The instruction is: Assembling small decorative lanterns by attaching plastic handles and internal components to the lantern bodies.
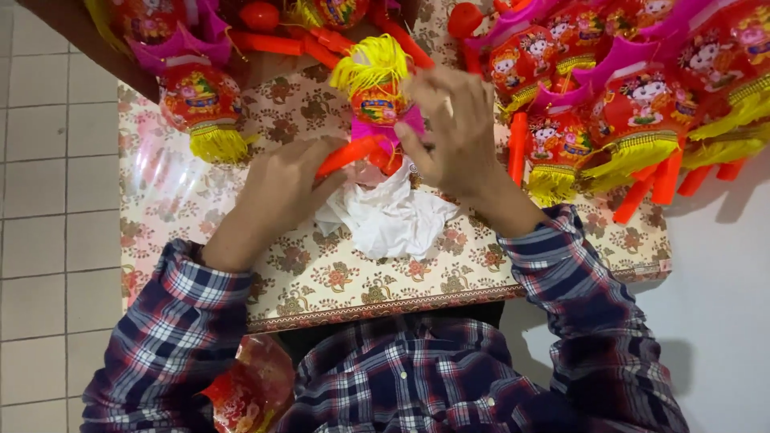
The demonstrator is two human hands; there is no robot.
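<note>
A small red toy lantern (377, 100) with a yellow tassel fringe and a pink top lies upside down on the flowered tablecloth (321, 273). My right hand (453, 132) grips its pink end from the right. My left hand (281, 188) holds the lantern's orange stick handle (346, 154). A crumpled white cloth (393, 216) lies just below both hands.
A heap of finished red lanterns (634, 104) with orange sticks fills the table's right and back. One more lantern (200, 104) lies at the left. A red shiny piece (253, 389) rests on my lap. Tiled floor (48, 200) lies left of the table.
</note>
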